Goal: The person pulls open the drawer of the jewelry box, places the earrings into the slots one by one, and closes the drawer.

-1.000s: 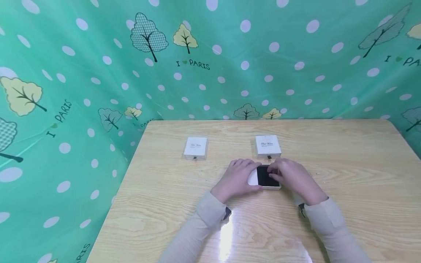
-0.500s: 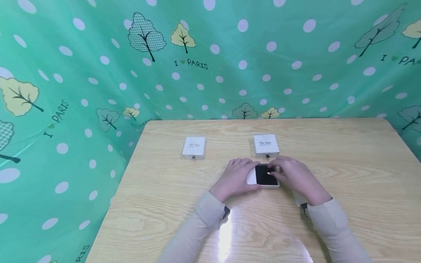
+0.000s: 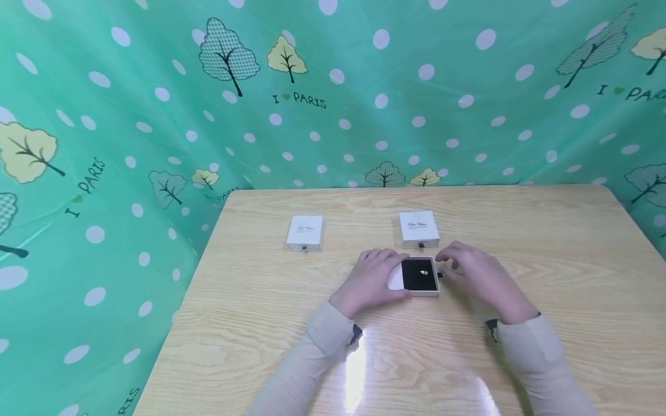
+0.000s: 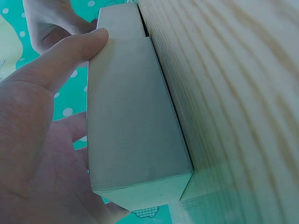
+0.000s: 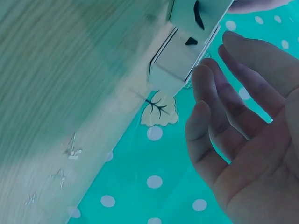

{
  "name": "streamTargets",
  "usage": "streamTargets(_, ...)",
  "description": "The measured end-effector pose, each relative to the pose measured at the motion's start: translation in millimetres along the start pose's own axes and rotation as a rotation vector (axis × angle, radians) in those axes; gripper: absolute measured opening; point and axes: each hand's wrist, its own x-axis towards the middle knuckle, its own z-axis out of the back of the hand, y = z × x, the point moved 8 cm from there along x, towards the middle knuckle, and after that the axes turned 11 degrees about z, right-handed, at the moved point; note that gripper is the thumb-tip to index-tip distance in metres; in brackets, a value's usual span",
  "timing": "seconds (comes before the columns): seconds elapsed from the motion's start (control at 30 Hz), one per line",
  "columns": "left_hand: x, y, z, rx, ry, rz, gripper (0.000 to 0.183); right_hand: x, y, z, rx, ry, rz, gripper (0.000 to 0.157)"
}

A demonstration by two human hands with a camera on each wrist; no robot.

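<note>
My left hand (image 3: pixel 372 280) grips a white jewelry box (image 4: pixel 135 112) from its left side, thumb on the near wall and fingers across the far one. The box's drawer (image 3: pixel 420 293) is pulled out to the right, exposing a black lining (image 3: pixel 413 280). On that lining lies a tiny shiny piece of jewelry (image 3: pixel 424 273), too small to tell in detail. My right hand (image 3: pixel 470 274) hovers just right of the drawer, near its black pull tab (image 5: pixel 199 15). Its fingers are loosely bent, with nothing visible between them.
Two closed white boxes stand farther back, one at the left (image 3: pixel 305 233) and one (image 3: pixel 418 228) just behind the drawer. Several small shiny jewelry pieces (image 5: pixel 73 151) lie on the wooden table (image 3: pixel 250 323). A green dotted curtain (image 3: pixel 333 138) hangs behind.
My right hand has drawn back to the right from above the black lining. The shiny piece now shows uncovered there. My left hand keeps its hold on the box.
</note>
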Motion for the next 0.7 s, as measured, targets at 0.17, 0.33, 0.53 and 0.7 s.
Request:
streamTargets(0.17, 0.1, -0.3, -0.1, -0.001, 0.005, 0.003, 0.081, -5.4, -6.6, 4.7, 0.004, 0.010, -0.013, 0.021)
streamTargets(0.33, -0.2, -0.5, 0.7, -0.008, 0.004, 0.003, 0.081, -12.4, -14.3, 6.7, 0.017, 0.026, -0.024, 0.022)
streamTargets(0.53, 0.0, -0.5, 1.9, -0.018, 0.000, 0.002, 0.081, -22.3, -24.7, 10.6, 0.021, 0.017, -0.041, 0.025)
streamTargets(0.7, -0.1, -0.6, 0.8, -0.018, 0.004, 0.005, 0.082, -30.1, -33.3, 10.2, 0.016, 0.035, -0.046, 0.030)
